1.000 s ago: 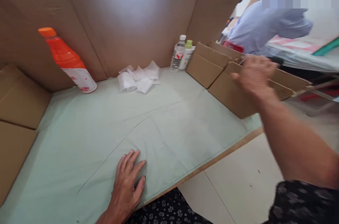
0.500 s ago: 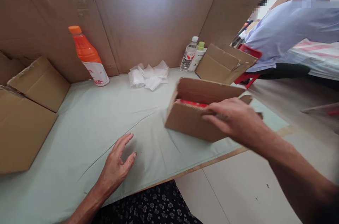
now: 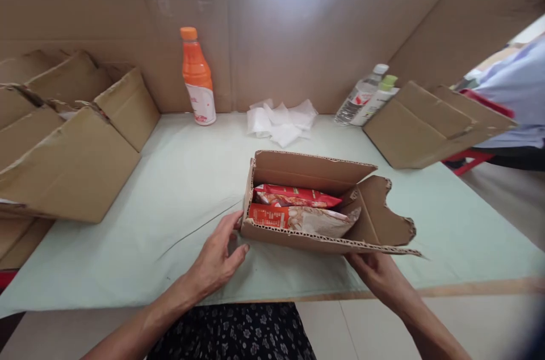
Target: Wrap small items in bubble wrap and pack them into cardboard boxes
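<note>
An open cardboard box (image 3: 298, 242) stands on the cloth in front of me, its top flaps up. Inside lie a red snack packet (image 3: 298, 195) and, nearer to me, an orange packet with a clear part (image 3: 306, 220). At the box's left end is my left hand (image 3: 217, 249), fingertips touching the corner and thumb spread away from them. My right hand (image 3: 377, 272) grips the box low on its front right side; its fingertips are hidden beneath the cardboard.
Crumpled white bubble wrap (image 3: 283, 121) lies behind the box. An orange-capped bottle (image 3: 199, 79) stands back left, near larger cartons (image 3: 93, 167). Back right are a clear water bottle (image 3: 360, 96), a green-capped container (image 3: 378, 101) and another carton (image 3: 419, 127). A cardboard screen (image 3: 298, 36) borders the table.
The box has come nearer the table's middle before me, and my view has turned right. My right hand has shifted from its top edge to low on the front; my left hand has reached its left end.
</note>
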Available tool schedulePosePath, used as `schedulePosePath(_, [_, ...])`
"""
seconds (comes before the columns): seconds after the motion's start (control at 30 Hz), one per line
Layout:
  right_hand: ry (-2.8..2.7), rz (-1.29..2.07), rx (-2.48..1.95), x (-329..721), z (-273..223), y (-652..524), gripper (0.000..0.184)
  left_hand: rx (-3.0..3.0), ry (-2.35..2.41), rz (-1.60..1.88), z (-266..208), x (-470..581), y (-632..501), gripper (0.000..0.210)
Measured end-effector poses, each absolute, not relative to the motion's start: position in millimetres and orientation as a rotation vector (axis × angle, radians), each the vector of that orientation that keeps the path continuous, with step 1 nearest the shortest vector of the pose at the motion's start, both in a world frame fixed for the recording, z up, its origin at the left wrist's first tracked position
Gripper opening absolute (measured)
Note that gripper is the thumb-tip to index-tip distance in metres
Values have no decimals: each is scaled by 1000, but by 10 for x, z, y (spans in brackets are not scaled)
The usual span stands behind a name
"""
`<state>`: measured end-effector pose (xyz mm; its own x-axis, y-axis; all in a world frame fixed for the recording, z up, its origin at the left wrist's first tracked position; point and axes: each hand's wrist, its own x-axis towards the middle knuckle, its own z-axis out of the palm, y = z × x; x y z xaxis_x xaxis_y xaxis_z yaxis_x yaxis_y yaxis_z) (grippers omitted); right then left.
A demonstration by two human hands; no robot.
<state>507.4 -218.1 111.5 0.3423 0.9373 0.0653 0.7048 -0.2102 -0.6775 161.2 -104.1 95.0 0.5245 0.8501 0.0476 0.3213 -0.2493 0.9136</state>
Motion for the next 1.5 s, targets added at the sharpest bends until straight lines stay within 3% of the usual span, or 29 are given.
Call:
schedulePosePath(0.17, [-1539, 780, -1860, 4667, 1125, -1553, 29, 1685, 1115, 880, 973, 1540, -613, 34])
schedulePosePath(0.27, [-1568, 885, -1682, 4378, 1195, -874, 39, 1612, 1212, 1027, 967, 1342, -205, 38])
schedulePosePath(0.43, [-1546, 790, -1531, 3885, 1044, 294, 56, 1571, 1411, 1218, 942, 1045, 635, 33])
schedulePosePath(0.63, [-1566, 695, -1522, 3651, 804, 1045, 67, 1287, 1501, 1412, 735, 1106, 1301, 67])
schedulePosePath(0.73, [-1604, 609, -1582, 3815, 762, 1088, 62, 1235, 1514, 1453, 560, 1156, 1284, 77])
schedulePosePath(0.97, [-1696, 314, -1796, 4380, 959, 1293, 38, 1454, 1479, 1483, 410, 1190, 1171, 67])
schedulePosePath(1.2, [-1523, 286, -1729, 4439, 1237, 1078, 47, 1465, 1510, 1448, 496, 1211, 1158, 60])
schedulePosePath(1.4, [-1073, 602, -1205, 4368, 1595, 8, 30, 1723, 1529, 1511, 802, 1342, 853, 32])
schedulePosePath(1.5, [-1023, 750, -1153, 4287, 1725, -383, 25, 1710, 1246, 1370, 969, 1550, 535, 47])
